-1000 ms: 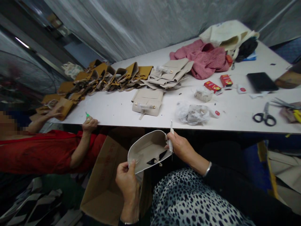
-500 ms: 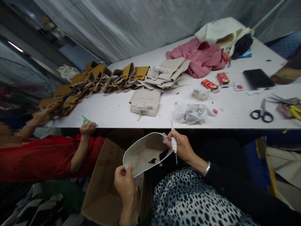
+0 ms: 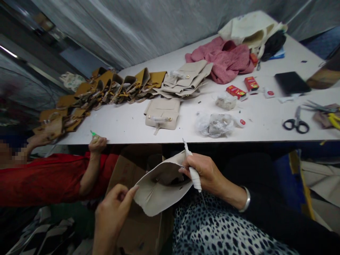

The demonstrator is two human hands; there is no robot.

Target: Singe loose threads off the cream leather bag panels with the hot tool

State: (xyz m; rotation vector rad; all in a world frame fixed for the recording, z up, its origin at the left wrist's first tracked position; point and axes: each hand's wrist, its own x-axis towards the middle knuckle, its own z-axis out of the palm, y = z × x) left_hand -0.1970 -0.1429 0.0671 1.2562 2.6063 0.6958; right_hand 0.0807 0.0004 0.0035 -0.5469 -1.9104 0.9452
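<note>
A beige bag piece hangs below the table edge, above my lap. My right hand grips its right edge and also holds a thin white tool with a needle tip pointing down. My left hand touches the piece's lower left corner with thumb and fingertips, fingers partly apart. A finished beige bag lies on the white table just beyond.
A person in a red shirt sits at left, a hand on the table edge. Tan bags and beige bags line the table. Scissors, red boxes, pink cloth, cardboard box below.
My left hand slid down and left, loosening to a fingertip touch. The beige piece turned and dropped lower. My right hand tilted the tool, needle now pointing down.
</note>
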